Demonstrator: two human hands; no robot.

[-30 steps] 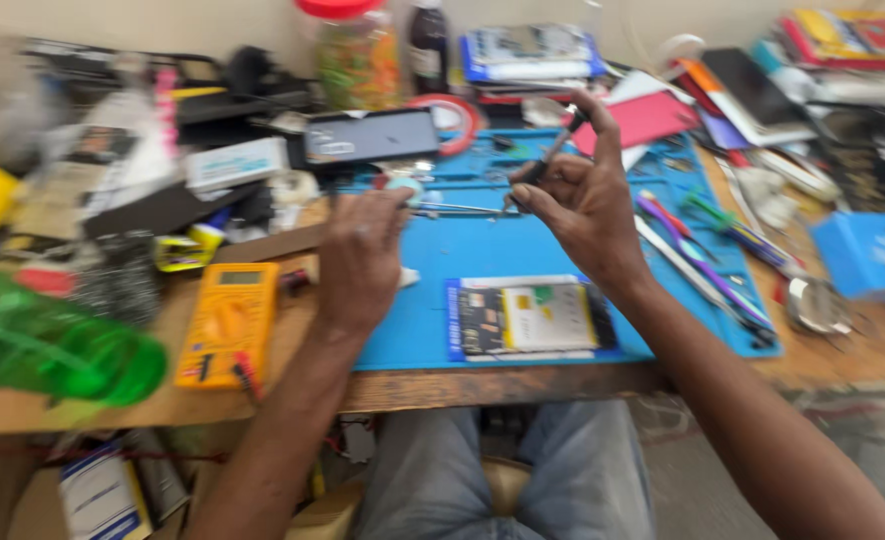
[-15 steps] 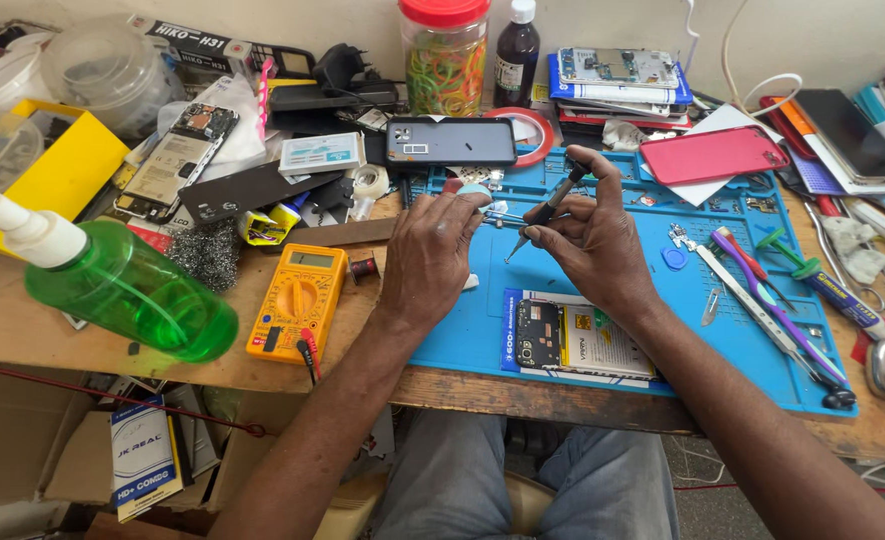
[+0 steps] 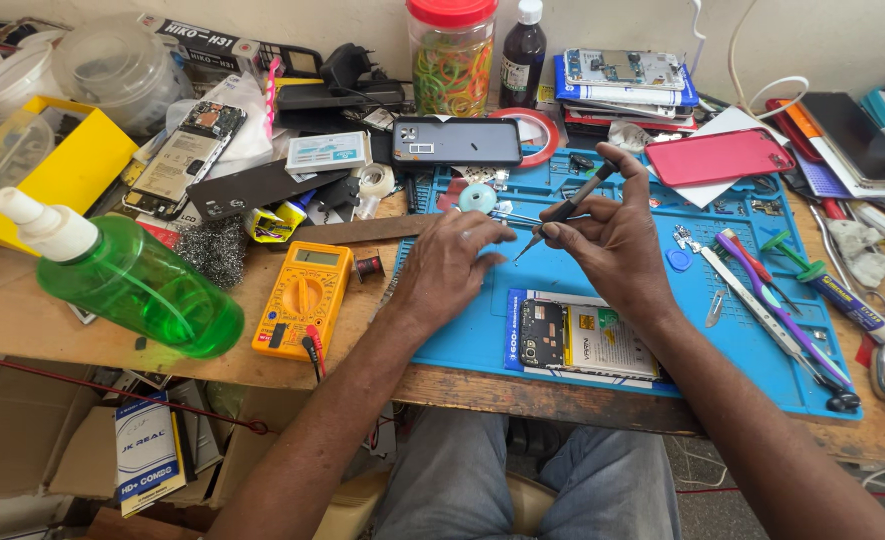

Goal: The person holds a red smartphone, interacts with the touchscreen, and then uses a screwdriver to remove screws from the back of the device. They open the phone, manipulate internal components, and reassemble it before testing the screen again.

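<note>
Over blue mat [image 3: 602, 270], right hand [image 3: 612, 235] pinching screwdriver [image 3: 562, 212] (left hand [image 3: 452, 265] beside)

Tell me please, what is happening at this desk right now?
A person sits at a cluttered workbench with both hands over a blue work mat. The right hand holds a thin dark screwdriver, tip pointing down toward the left hand, whose fingers are near the tip. An opened phone lies on the mat just below the hands. A yellow multimeter and a green bottle sit to the left.
</note>
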